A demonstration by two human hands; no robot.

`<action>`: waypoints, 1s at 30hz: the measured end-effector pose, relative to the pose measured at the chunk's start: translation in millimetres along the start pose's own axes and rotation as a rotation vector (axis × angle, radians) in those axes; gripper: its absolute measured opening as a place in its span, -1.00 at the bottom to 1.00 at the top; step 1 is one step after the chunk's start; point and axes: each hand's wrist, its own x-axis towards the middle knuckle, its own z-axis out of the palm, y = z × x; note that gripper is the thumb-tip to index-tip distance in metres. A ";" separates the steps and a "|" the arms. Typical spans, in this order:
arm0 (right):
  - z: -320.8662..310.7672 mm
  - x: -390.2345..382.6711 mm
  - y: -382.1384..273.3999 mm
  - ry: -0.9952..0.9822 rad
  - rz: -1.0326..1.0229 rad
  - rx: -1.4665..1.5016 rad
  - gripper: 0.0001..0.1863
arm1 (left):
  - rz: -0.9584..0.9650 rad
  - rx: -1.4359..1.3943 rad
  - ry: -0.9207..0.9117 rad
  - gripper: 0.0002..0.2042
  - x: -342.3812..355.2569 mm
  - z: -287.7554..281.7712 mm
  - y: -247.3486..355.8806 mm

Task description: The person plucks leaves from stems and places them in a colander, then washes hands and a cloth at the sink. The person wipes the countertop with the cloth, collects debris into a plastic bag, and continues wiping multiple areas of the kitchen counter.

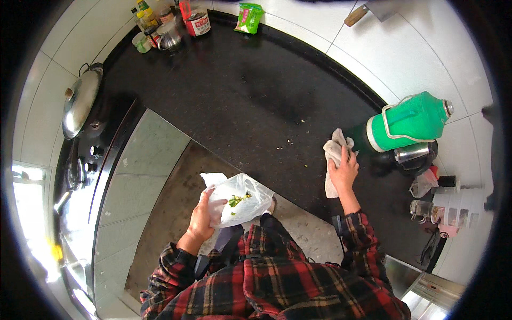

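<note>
My left hand [202,215] grips a thin white plastic bag [256,205] over the floor, just off the counter's front edge. Green and yellowish vegetable scraps [235,201] lie in the bag. On the black countertop [213,101], my right hand [344,172] is closed on a whitish cloth [332,184], which is bunched up and pressed to the surface. Small pale crumbs [285,144] are scattered on the counter to the left of the cloth.
A green thermos flask [410,122] stands right of the cloth, beside a steel kettle [413,154]. Jars [421,209] line the right wall. Bottles [146,18], a red-labelled tub [197,24] and a green packet [248,18] stand at the back. A lidded wok [82,101] sits on the left stove.
</note>
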 end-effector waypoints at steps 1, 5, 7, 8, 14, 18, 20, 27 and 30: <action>9.5 9.0 -2.7 0.002 -0.007 -0.009 -0.29 | -0.003 0.023 0.001 -0.47 -0.1 -0.6 -0.3; 35.9 62.5 -29.6 0.100 -0.123 0.008 -0.35 | 0.011 0.005 0.037 -0.47 -2.3 -2.0 -2.6; 44.5 88.7 -50.8 0.093 -0.254 0.073 -0.39 | -0.006 0.029 0.048 -0.47 -6.5 -4.8 -3.8; 46.8 97.7 -60.6 0.111 -0.370 0.103 -0.41 | 0.009 0.045 0.046 -0.47 -8.5 -6.1 -4.4; 41.7 67.2 -95.9 -0.171 -0.741 0.262 -0.49 | 0.040 -0.008 0.037 -0.47 -13.5 -5.9 -6.4; 20.8 24.6 -94.4 -0.206 -0.761 0.434 -0.47 | 0.016 0.009 0.056 -0.48 -11.2 -4.4 -2.7; 7.5 17.1 -85.1 -0.162 -0.635 0.500 -0.47 | 0.026 -0.012 0.079 -0.48 -8.5 -5.4 -1.1; -32.5 -9.9 10.7 -0.070 -0.109 0.400 -0.44 | -0.017 -0.086 0.056 -0.48 9.4 -12.7 -3.3; -16.1 -41.9 15.5 -0.110 0.031 0.114 -0.34 | -0.022 -0.080 0.049 -0.46 12.5 -17.1 -4.7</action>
